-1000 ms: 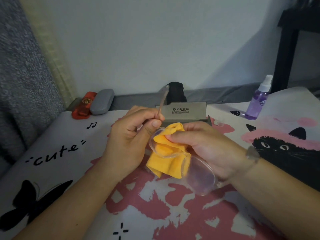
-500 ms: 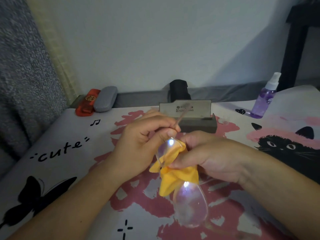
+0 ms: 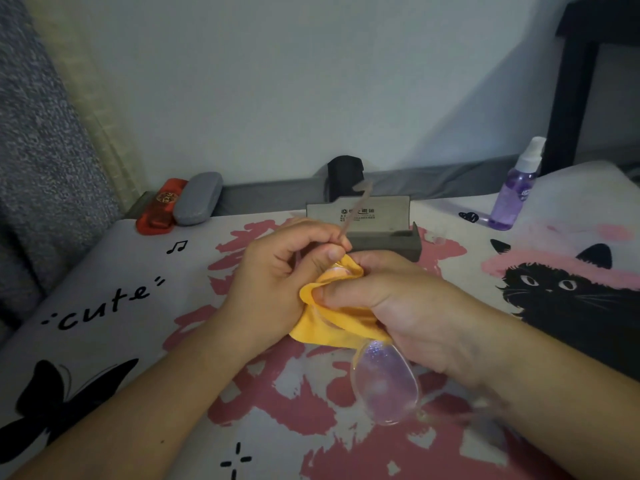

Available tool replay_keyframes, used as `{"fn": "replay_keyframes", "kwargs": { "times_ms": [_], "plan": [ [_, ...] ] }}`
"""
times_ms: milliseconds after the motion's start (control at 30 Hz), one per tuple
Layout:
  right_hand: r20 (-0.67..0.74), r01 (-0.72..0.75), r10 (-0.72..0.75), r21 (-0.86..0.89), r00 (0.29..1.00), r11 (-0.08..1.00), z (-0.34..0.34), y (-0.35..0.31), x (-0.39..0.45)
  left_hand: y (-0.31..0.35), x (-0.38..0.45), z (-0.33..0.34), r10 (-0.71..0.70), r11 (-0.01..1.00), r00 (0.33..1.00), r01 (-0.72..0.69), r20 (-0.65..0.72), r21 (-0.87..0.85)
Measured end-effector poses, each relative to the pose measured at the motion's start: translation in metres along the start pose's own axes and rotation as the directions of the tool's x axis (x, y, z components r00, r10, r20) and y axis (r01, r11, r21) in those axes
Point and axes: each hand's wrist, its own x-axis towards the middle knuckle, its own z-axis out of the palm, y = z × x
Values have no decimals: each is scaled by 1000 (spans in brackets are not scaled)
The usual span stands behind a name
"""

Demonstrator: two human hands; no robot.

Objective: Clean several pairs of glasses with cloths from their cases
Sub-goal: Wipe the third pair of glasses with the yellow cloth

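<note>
Hands: L (image 3: 277,271) pinches glasses (image 3: 382,382), R (image 3: 391,306) grips yellow cloth (image 3: 332,327); mat (image 3: 104,306) reads "cute".

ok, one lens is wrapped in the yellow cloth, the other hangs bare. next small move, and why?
Probably keep rubbing the wrapped lens a moment, then slide the yellow cloth down to the bare lens. The right hand pinches the cloth around the upper lens while the left hand grips the frame near its temple arm. The lower lens looks speckled and uncovered.
</note>
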Motion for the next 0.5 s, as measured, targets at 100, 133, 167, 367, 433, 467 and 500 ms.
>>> {"fn": "replay_keyframes", "kwargs": {
  "times_ms": [100,133,167,367,433,467,500],
  "plan": [
    [-33,2,-2,20,999,1000,-2,0,1,0,0,5,-11,1000,1000,11,3,-10],
    [-38,15,-15,17,999,1000,-3,0,1,1,1,6,-9,1000,1000,9,5,-8],
    [-48,30,-30,11,998,999,-3,0,1,1,1,6,-12,1000,1000,12,4,-6],
    [-154,94,-93,2,984,996,-2,1,3,5,1,4,-16,999,1000,16,-13,30],
    [-180,98,-88,47,980,994,-3,-1,3,6,1,2,-5,999,1000,6,-27,49],
    [-187,103,-88,70,978,992,-4,-2,4,7,0,1,-1,999,999,3,-35,51],
    [-191,104,-85,93,978,990,-4,-3,4,8,0,0,2,999,999,0,-43,50]
  ]
}}
